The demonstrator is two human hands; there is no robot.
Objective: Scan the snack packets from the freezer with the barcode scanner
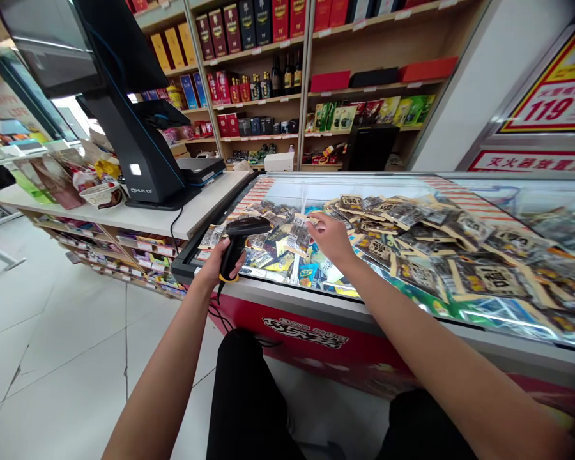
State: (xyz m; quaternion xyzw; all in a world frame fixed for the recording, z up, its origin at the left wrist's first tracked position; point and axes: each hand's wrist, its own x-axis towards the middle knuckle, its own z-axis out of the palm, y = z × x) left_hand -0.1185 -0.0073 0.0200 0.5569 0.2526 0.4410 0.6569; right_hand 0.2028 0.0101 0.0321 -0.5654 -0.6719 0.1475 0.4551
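Observation:
My left hand (220,260) is wrapped round the grip of a black barcode scanner (248,225), whose head points right over the freezer's glass top. A small snack packet (298,236) with a clear front and tan edge is pinched at its upper right corner by my right hand (333,236). The packet is in front of the scanner's head, a short gap away. Many similar packets (378,246) lie heaped on the glass to the right of my right hand. A few more packets (213,236) lie left of the scanner.
The red chest freezer (306,329) stands before my knees. At left, a black checkout terminal (148,147) stands on a white counter (160,220). A cable (175,227) hangs down the counter's side. Shelves (259,48) with boxes and bottles line the back wall.

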